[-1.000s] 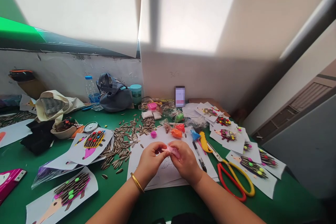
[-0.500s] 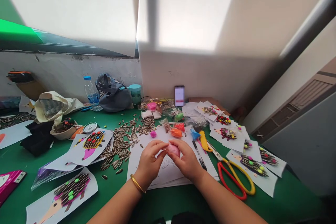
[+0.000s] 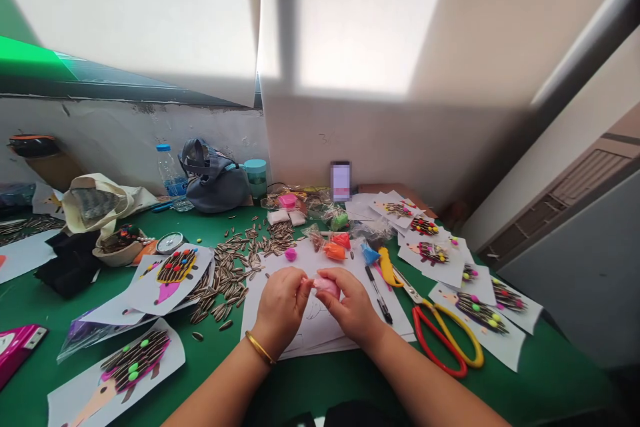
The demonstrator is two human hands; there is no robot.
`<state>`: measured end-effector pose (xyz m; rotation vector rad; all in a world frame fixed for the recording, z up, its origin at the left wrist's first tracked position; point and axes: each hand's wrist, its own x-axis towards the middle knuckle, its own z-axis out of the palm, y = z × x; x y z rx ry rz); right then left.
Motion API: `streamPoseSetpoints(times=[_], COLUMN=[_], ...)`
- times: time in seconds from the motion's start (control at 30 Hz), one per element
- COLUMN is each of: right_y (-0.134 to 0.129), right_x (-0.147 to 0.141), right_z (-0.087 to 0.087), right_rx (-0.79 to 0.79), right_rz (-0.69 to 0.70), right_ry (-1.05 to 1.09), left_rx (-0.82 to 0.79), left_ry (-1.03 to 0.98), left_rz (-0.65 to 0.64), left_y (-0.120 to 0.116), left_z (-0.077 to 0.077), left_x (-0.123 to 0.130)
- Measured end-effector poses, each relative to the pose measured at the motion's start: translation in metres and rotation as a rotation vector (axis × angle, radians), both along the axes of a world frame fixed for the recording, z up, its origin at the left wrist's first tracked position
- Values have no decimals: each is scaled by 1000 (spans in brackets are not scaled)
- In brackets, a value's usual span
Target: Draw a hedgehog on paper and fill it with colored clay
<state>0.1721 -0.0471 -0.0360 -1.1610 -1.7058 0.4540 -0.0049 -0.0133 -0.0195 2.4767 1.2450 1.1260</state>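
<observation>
A lump of pink modelling clay [image 3: 327,285], perhaps in its wrapper, is in my right hand [image 3: 353,303], with the thumb and fingers curled round it. My left hand [image 3: 283,307], a gold bangle at its wrist, is closed in a pinch at the left end of the lump. Whether a bit has come away between those fingertips is too small to tell. Below both hands lies white paper [image 3: 305,340] with a pen drawing on it. A small magenta clay ball [image 3: 291,254] rests on the paper's upper part, near orange clay [image 3: 335,251] and blue clay [image 3: 370,253] in plastic bags.
Sunflower seeds [image 3: 233,273] are heaped left of the paper. To the right lie a black pen [image 3: 379,293], yellow-handled scissors [image 3: 387,267], red-and-yellow-handled scissors [image 3: 445,340] and several hedgehog pictures [image 3: 480,313]. A phone [image 3: 341,181] leans against the wall, right of a grey bag [image 3: 215,180].
My left hand's fingers have drawn together and shifted slightly left, pulling at the end of the pink clay. My right hand keeps its hold on the lump.
</observation>
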Motion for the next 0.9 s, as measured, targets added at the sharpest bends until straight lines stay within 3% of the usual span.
streamPoseSetpoints(times=[0.1, 0.27, 0.43, 0.9], right_y=[0, 4, 5, 3], right_x=[1, 3, 4, 3], right_z=[-1, -4, -7, -4], right_rx=[12, 38, 50, 45], right_rz=[-5, -34, -32, -8], right_ry=[-4, -9, 2, 9], left_rx=[-85, -237, -337, -194], left_ry=[-30, -254, -396, -258], left_rz=[-18, -117, -125, -49], left_y=[1, 4, 6, 4], left_z=[1, -1, -4, 1], left_x=[-1, 0, 2, -3])
